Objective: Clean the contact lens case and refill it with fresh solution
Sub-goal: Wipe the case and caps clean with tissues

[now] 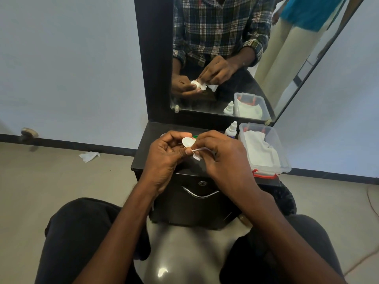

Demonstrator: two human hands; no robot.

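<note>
Both hands meet above the front half of the black counter. The left hand has its fingers curled around the white contact lens case, gripping it between thumb and fingertips so that one round white part faces up toward the camera. The right hand is closed in a pinch on a piece of white tissue, held right against the case's lower edge; a strip of it trails beneath the knuckles. A speck of green peeks out just behind the case, perhaps a cap, though too little of it shows to be sure.

At the back right of the counter stands a small white solution bottle with a pointed nozzle, upright, just beside a clear plastic box holding white tissues. A red clip shows at the near end of the box.

The mirror behind the counter reflects the hands, the bottle and the box. A crumpled tissue lies on the floor to the left, near the wall. Below the counter is a drawer with a curved metal handle.
</note>
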